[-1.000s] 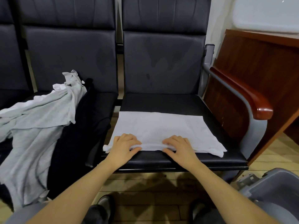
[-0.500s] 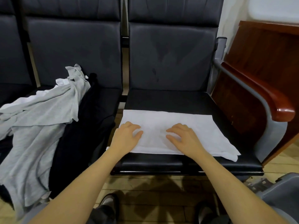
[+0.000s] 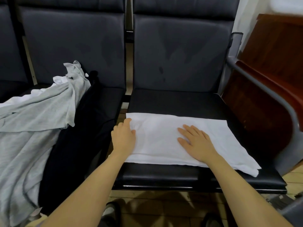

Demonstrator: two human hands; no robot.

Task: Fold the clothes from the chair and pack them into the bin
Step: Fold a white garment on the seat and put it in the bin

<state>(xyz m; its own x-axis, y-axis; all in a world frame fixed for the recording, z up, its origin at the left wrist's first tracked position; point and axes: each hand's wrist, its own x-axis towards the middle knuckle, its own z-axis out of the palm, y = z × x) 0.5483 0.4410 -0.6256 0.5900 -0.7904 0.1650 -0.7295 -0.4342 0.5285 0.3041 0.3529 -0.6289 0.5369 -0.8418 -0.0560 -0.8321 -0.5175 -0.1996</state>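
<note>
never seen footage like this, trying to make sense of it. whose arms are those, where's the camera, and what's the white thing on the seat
There is no machine here. The arms belong to a person wearing a camera on the head, so you look forward and down along them.

The white thing is a white garment, folded flat on the black seat of a chair. The left hand rests at its left edge, fingers on the cloth. The right hand lies flat on top, fingers straight. Neither hand grips anything.

On the next seat to the left lies a loose grey garment over something black, not yet folded. A wooden armrest stands to the right.
</note>
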